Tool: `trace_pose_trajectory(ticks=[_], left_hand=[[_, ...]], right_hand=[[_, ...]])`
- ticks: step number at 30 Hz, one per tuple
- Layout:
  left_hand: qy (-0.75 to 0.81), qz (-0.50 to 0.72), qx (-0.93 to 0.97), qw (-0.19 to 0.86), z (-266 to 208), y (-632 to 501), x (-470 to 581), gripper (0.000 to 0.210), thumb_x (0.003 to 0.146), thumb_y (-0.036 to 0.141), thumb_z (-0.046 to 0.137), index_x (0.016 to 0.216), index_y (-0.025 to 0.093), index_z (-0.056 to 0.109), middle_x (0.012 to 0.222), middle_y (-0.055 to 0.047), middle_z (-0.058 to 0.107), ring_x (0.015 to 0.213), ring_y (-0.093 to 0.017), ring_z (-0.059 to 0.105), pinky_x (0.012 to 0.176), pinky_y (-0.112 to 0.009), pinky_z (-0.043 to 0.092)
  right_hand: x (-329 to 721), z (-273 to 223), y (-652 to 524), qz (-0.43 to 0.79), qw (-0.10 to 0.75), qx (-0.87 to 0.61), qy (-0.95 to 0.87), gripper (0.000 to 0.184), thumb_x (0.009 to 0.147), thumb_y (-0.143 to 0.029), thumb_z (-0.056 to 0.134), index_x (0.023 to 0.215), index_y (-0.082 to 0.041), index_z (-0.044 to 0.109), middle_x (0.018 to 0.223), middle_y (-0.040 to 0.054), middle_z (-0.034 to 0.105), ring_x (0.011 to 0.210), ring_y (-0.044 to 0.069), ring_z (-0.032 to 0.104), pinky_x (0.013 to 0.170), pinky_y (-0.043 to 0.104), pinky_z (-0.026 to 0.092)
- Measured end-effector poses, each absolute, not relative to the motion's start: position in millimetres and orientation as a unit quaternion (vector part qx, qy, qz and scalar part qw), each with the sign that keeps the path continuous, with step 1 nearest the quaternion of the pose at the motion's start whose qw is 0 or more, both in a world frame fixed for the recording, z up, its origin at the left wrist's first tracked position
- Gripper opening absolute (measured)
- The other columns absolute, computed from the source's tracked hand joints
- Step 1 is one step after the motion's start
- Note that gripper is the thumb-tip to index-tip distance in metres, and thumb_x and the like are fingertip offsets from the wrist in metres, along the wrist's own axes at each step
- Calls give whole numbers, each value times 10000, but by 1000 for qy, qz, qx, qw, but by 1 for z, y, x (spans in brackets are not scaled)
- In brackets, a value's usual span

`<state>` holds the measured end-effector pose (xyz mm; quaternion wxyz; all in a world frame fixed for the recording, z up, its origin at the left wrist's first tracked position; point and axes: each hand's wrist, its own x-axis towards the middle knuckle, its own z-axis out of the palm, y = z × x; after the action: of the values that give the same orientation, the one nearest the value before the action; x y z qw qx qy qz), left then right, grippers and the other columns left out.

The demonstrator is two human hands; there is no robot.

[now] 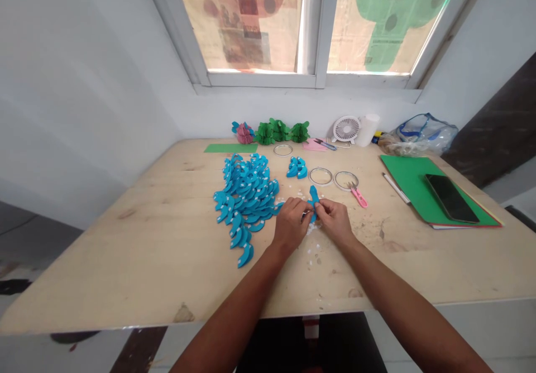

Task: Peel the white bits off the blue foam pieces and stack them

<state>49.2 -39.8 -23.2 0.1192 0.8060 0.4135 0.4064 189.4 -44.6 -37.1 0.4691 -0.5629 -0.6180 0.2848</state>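
Observation:
Between my two hands is a small blue paper piece, its upper end sticking out above my fingers. My left hand pinches it from the left, fingers curled. From the right, my right hand grips it with thumb and fingertips. The fingers hide its lower part. A large heap of curved blue paper pieces with small white tabs lies left of my left hand. Beyond my hands sits a small cluster of blue pieces. Tiny white paper scraps are scattered below and around my hands.
Pink-handled snips lie right of my hands, by tape rolls. Farther right are a green sheet, a phone and a white pen. Green paper figures and a small fan stand along the wall.

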Motion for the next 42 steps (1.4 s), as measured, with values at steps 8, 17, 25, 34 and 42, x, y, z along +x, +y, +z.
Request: trace_pose_trajectory(ticks=[8, 17, 25, 34, 42], left_hand=[[413, 403, 806, 131, -24, -39, 49, 64, 768, 136, 519, 742, 189, 544, 742, -36, 586, 766, -187, 526, 698, -310, 414], [422, 407, 798, 140, -22, -40, 50, 73, 784, 151, 512, 748, 196, 557, 738, -32, 585, 768, -185, 529, 704, -314, 418], [421, 401, 797, 163, -21, -39, 49, 76, 774, 139, 498, 727, 193, 524, 728, -28, 564, 756, -183, 518, 701, -317, 416], [398, 414, 804, 154, -16, -41, 45, 61, 783, 196, 500, 725, 197, 517, 771, -37, 582, 801, -187, 520, 746, -328, 414], [480, 466, 714, 207, -21, -34, 38, 55, 736, 154, 519, 734, 179, 567, 745, -22, 618, 746, -165, 562, 701, -304, 441]], right_hand=[[190, -37, -44, 299, 472, -565, -608, 297, 782, -332, 460, 531, -173, 460, 493, -35, 411, 469, 95, 353, 467, 215, 283], [189, -37, -44, 296, 474, -566, -606, 293, 785, -327, 464, 533, -176, 457, 494, -40, 402, 470, 96, 353, 468, 215, 285], [187, -36, -46, 293, 469, -566, -611, 298, 778, -320, 464, 518, -178, 439, 481, -44, 365, 463, 93, 338, 452, 215, 263], [192, -35, -43, 290, 488, -573, -591, 294, 787, -353, 449, 601, -160, 567, 506, -8, 482, 500, 117, 432, 460, 213, 316], [193, -36, -43, 310, 497, -569, -577, 302, 786, -364, 463, 602, -154, 577, 519, -5, 518, 494, 118, 464, 464, 213, 332]])
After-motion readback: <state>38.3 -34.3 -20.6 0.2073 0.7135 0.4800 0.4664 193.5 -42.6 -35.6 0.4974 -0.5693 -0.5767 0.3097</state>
